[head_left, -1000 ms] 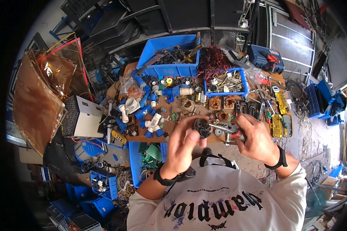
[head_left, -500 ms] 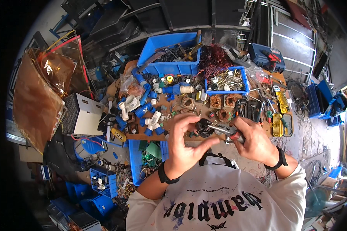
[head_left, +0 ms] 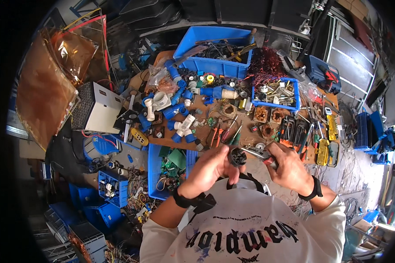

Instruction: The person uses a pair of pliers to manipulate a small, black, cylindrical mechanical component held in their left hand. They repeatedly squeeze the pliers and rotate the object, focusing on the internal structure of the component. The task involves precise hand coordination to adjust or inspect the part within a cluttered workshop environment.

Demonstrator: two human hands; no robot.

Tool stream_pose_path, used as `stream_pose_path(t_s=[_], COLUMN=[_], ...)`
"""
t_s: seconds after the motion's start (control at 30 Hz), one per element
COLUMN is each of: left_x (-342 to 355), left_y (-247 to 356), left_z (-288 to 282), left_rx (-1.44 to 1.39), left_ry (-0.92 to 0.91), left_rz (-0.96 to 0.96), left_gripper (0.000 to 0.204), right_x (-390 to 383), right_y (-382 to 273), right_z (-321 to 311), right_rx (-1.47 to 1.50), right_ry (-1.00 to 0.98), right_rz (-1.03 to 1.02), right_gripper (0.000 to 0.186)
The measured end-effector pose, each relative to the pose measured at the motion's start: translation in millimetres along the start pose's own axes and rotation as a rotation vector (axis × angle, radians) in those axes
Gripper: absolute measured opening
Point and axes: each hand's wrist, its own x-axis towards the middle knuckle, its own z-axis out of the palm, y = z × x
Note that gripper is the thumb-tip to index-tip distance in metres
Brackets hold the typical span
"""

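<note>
In front of my chest, my left hand (head_left: 207, 172) closes its fingers around a round black part (head_left: 238, 156) with a ribbed or slotted top; its exact kind cannot be made out. My right hand (head_left: 289, 168) is wrapped around a pair of pliers (head_left: 258, 152) with silver jaws and a red and dark handle. Their jaws point left and reach the edge of the black part; whether they grip it is unclear. Just beyond my hands, screwdrivers and other hand tools (head_left: 224, 135) lie on the wooden workbench (head_left: 164, 139).
A large blue bin (head_left: 215, 65) of tools stands at the back, with a blue tray (head_left: 276, 105) of metal pieces to its right. White and blue pipe fittings (head_left: 185, 127) crowd the left. Hex keys (head_left: 289, 131) lie on the right. A blue crate (head_left: 156, 175) sits at lower left.
My left hand, open with fingers spread before, has closed around the black part. The pliers have stayed beside it in my right hand. The view has shifted a little.
</note>
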Motion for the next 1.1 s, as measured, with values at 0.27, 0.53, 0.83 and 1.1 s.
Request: stream_pose_path(t_s=[0.27, 0.53, 0.83, 1.1], left_x=[-18, -65, -73, -72], left_y=[5, 75, 82, 99], left_z=[-45, -142, -174, -174], left_rx=[0.772, -0.112, 0.212, 0.210], left_ry=[0.397, -0.078, 0.106, 0.007], left_rz=[0.704, -0.063, 0.290, 0.228], left_gripper=[0.052, 0.045, 0.042, 0.032], right_x=[47, 93, 120, 125], right_y=[-36, -103, -142, -158], right_z=[63, 109, 139, 139], right_rx=[0.048, 0.012, 0.056, 0.124], right_ry=[-0.071, -0.075, -0.012, 0.035], right_rz=[0.115, 0.091, 0.303, 0.305], right_gripper=[0.032, 0.027, 0.024, 0.018])
